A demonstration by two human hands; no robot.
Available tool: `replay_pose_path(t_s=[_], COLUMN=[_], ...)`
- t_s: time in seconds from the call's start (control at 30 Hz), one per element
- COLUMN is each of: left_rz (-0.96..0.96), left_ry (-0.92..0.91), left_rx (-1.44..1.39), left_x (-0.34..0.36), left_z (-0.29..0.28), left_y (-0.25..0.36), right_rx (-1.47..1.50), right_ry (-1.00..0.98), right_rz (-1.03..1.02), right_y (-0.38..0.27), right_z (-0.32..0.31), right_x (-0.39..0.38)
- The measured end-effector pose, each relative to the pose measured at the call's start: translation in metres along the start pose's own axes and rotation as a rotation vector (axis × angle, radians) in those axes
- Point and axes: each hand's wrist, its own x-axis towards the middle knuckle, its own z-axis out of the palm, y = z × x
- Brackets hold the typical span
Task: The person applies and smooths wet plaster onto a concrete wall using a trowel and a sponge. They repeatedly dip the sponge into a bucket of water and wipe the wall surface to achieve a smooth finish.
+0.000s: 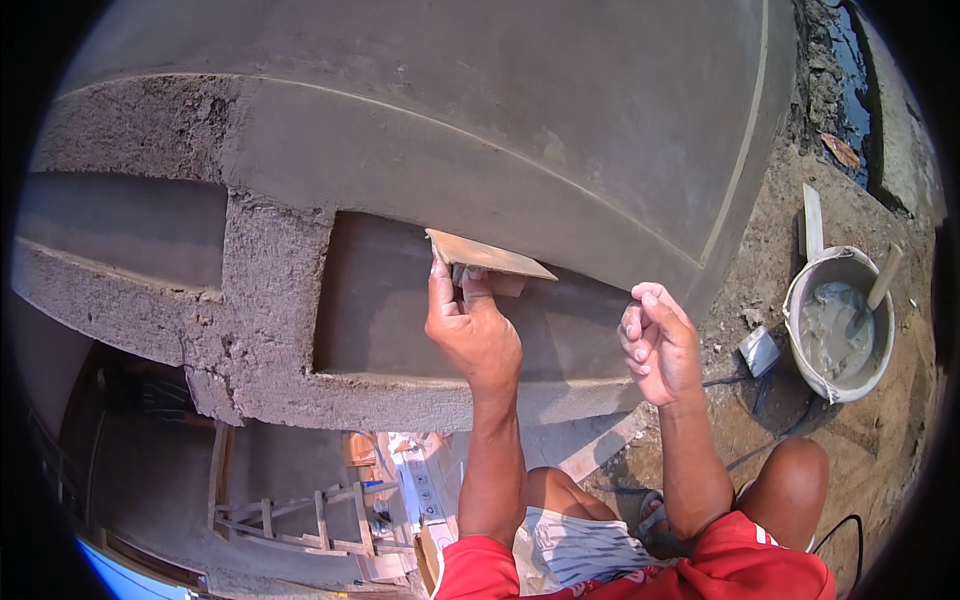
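Left of the empty, loosely curled right hand (pixel 662 345), the left hand (pixel 475 338) grips a wooden float (pixel 492 254), apparently positioning it at the recess (pixel 375 305); contact is unclear. Any next stroke calls for steady alignment.

From my remote seat I watch my left forearm (pixel 492 465) reach up almost straight from the lower edge of the head view, the left hand (pixel 475 338) drawn into a pinch with thumb and finger pointing up. My right forearm (pixel 695 465) rises beside it, leaning slightly; my right hand (pixel 665 350) hangs well apart, fingers loosely curled inward, their tips pale.
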Motion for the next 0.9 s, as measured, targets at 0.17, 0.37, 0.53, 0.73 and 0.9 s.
replay_pose_path(t_s=[0.17,0.37,0.53,0.73,0.9], left_rz=[-0.059,-0.158,-0.129,-0.014,0.013], left_ry=[-0.028,-0.096,-0.139,-0.052,-0.015], left_rx=[-0.072,-0.182,-0.049,-0.132,-0.110], left_x=[-0.018,-0.049,-0.077,-0.037,0.011], left_z=[0.014,0.030,0.034,-0.017,-0.029], left_y=[-0.010,-0.038,-0.062,-0.002,0.024], right_rx=[0.011,0.024,0.052,0.031,0.028], right_ry=[-0.024,-0.058,-0.064,-0.087,-0.086], right_rz=[-0.048,-0.100,-0.169,-0.254,-0.256], right_y=[-0.007,-0.012,-0.022,-0.032,-0.034], right_z=[0.002,0.005,0.014,0.018,0.022], right_x=[-0.005,-0.013,-0.023,-0.033,-0.037])
